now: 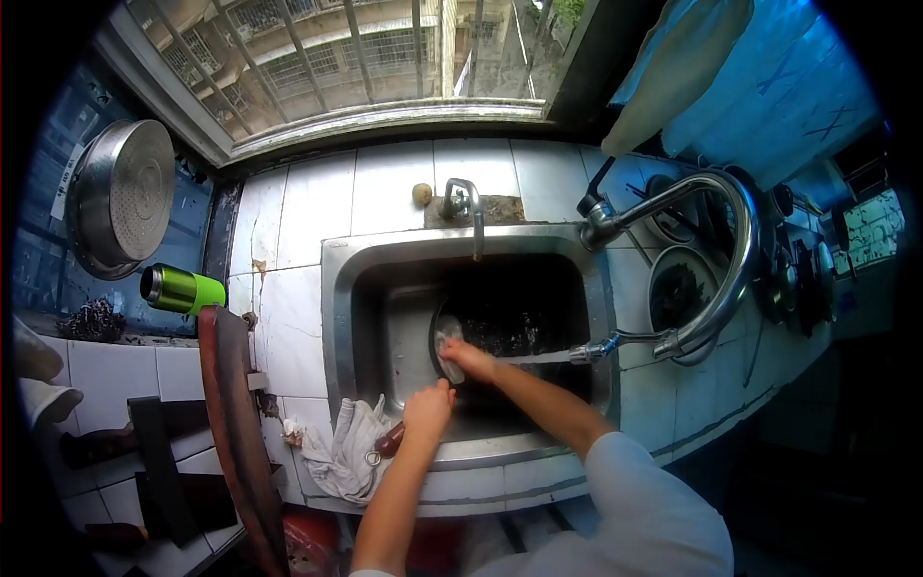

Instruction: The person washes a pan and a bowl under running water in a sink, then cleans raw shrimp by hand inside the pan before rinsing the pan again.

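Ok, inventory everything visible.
Rectangular metal sink: one, silver, centre
Round pan: one, black, in sink
Translucent wad: one, whitish, over pan
Curved metal faucet: one, silver, right
Short tap: one, silver, behind sink
Round lump: one, brownish, beside tap
Crumpled cloth: one, whitish, sink corner
Upright board: one, brown, left
Knives: several, dark, left
Cylindrical bottle: one, green, left
Round cookware: uncounted, silver, left
Barred window: one, pale, top
Hanging sheet: one, blue, right
Dishes: several, darkish, right
Left hand: one, bare, holding pan
Right hand: one, bare, holding wad
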Motion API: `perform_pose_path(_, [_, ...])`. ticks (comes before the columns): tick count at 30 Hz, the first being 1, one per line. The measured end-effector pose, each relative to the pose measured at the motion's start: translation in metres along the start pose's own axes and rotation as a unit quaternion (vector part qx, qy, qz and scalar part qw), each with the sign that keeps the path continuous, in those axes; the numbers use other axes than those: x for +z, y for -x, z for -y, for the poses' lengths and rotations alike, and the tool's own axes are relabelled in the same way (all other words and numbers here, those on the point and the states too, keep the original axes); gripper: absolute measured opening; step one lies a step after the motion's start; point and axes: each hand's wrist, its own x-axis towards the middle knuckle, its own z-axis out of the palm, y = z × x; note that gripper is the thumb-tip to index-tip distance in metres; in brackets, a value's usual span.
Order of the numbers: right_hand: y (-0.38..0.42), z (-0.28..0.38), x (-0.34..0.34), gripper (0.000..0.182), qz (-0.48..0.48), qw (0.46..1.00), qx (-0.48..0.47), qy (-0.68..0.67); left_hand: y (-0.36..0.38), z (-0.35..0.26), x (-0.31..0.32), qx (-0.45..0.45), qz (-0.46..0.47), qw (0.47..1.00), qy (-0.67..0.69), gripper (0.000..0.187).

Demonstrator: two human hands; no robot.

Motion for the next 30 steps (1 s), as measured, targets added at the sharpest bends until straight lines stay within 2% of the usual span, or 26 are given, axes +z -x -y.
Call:
perform_pose_path(1, [0.008, -0.016, -0.007, 0.015, 0.031, 0.998, 0.048, -0.003, 0.0, 0.001, 0.002, -0.001, -0.003, 1.0, 0.005, 0.025])
perform_pose_path(2, [0.023, -0.023, -0.02, 0.012, 0.088, 0.987, 0.105, 0.081, 0.001, 0.001, 0.003, -0.003, -0.005, 1.0, 0.01, 0.026])
perform_pose_path(3, [0.034, -0.031, -0.03, 0.013, 0.138, 0.968, 0.116, 0.173, 0.0, 0.0, 0.002, -0.001, -0.006, 1.0, 0.011, 0.026])
perform_pose_path(4, [0.055, -0.015, -0.037, 0.015, 0.174, 0.938, 0.147, 0.261, -0.001, 0.0, 0.002, -0.003, -0.002, 1.0, 0.006, 0.025])
perform_pose_path(5, [0.057, -0.019, -0.054, 0.019, 0.216, 0.884, 0.182, 0.372, 0.0, 0.0, 0.003, -0.006, 0.006, 1.0, 0.001, 0.025])
perform_pose_path(6, [0.056, -0.031, -0.074, 0.022, 0.219, 0.855, 0.193, 0.43, 0.001, 0.001, 0.003, -0.007, 0.008, 1.0, 0.002, 0.025])
perform_pose_path(7, [0.065, -0.017, -0.078, 0.02, 0.161, 0.819, 0.095, 0.543, 0.0, 0.001, 0.002, -0.007, 0.007, 1.0, 0.005, 0.025])
perform_pose_path(8, [0.072, 0.001, -0.086, 0.022, 0.062, 0.758, 0.138, 0.635, -0.001, 0.001, 0.002, -0.006, 0.007, 1.0, 0.008, 0.025])
perform_pose_path(9, [0.067, -0.017, -0.108, 0.03, -0.034, 0.693, 0.059, 0.718, 0.0, 0.0, 0.001, -0.007, 0.011, 1.0, 0.008, 0.025])
perform_pose_path(10, [0.054, -0.008, -0.113, 0.038, -0.07, 0.685, 0.075, 0.721, 0.0, -0.001, -0.001, 0.0, 0.009, 1.0, -0.002, 0.025])
perform_pose_path(11, [0.041, 0.003, -0.12, 0.04, -0.057, 0.697, 0.16, 0.697, -0.001, -0.001, -0.002, 0.007, 0.006, 1.0, -0.012, 0.025])
perform_pose_path(12, [0.029, 0.003, -0.119, 0.043, -0.119, 0.732, 0.162, 0.651, -0.001, -0.001, 0.0, 0.005, 0.011, 1.0, -0.013, 0.025])
perform_pose_path(13, [0.017, 0.001, -0.119, 0.047, -0.181, 0.763, 0.156, 0.6, -0.002, 0.0, 0.001, 0.003, 0.006, 1.0, -0.011, 0.025])
perform_pose_path(15, [-0.009, -0.013, -0.107, 0.042, -0.312, 0.779, 0.11, 0.533, -0.002, 0.0, 0.002, 0.002, 0.002, 1.0, -0.012, 0.025])
perform_pose_path(17, [-0.025, -0.021, -0.089, 0.039, -0.329, 0.786, 0.043, 0.522, -0.002, -0.001, 0.0, 0.002, 0.003, 1.0, -0.021, 0.025])
perform_pose_path(19, [-0.031, -0.017, -0.058, 0.037, -0.293, 0.817, -0.025, 0.496, -0.002, -0.001, 0.001, 0.003, -0.001, 1.0, -0.025, 0.025])
perform_pose_path(21, [-0.033, -0.022, -0.027, 0.033, -0.2, 0.854, -0.079, 0.474, -0.003, -0.001, 0.002, 0.006, -0.005, 1.0, -0.028, 0.026])
perform_pose_path(23, [-0.035, -0.04, -0.004, 0.026, -0.21, 0.879, -0.119, 0.411, -0.003, -0.001, 0.002, 0.002, -0.004, 0.999, -0.032, 0.026])
perform_pose_path(25, [-0.025, -0.048, -0.02, 0.022, 0.007, 0.933, -0.073, 0.353, -0.002, -0.001, 0.002, 0.003, -0.003, 0.999, -0.033, 0.027])
perform_pose_path(27, [0.014, -0.048, -0.029, 0.021, 0.121, 0.956, 0.11, 0.243, -0.004, -0.001, 0.001, 0.005, -0.004, 0.999, -0.032, 0.027])
perform_pose_path(29, [0.039, -0.039, -0.052, 0.019, 0.227, 0.886, 0.19, 0.357, -0.003, 0.0, 0.004, 0.008, -0.014, 0.999, -0.034, 0.027])
perform_pose_path(30, [0.046, -0.042, -0.069, 0.019, 0.213, 0.85, 0.166, 0.452, -0.002, -0.001, 0.002, 0.001, -0.006, 0.999, -0.04, 0.027])
